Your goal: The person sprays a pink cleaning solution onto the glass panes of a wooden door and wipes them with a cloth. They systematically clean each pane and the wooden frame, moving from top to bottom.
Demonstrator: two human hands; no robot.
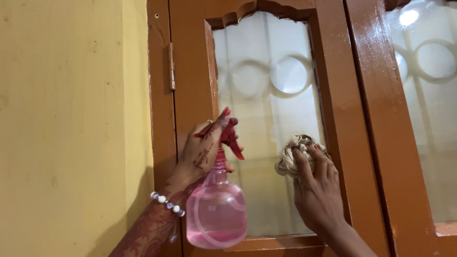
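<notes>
Pink spray bottle, low in liquid, hangs in the left hand, which is clamped round its neck with a finger over the red trigger, just left of the frosted glass pane. On that pane the right hand is closed round a bunched cloth, pressing it to the glass. Hard pressure could crack the pane, I judge; a stray squirt would wet the brown wooden frame left of the pane, and a damp grip might let the bottle slide.

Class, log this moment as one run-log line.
left hand: holds pink spray bottle | right hand: presses bunched cloth on frosted glass pane | wooden window frame
</notes>
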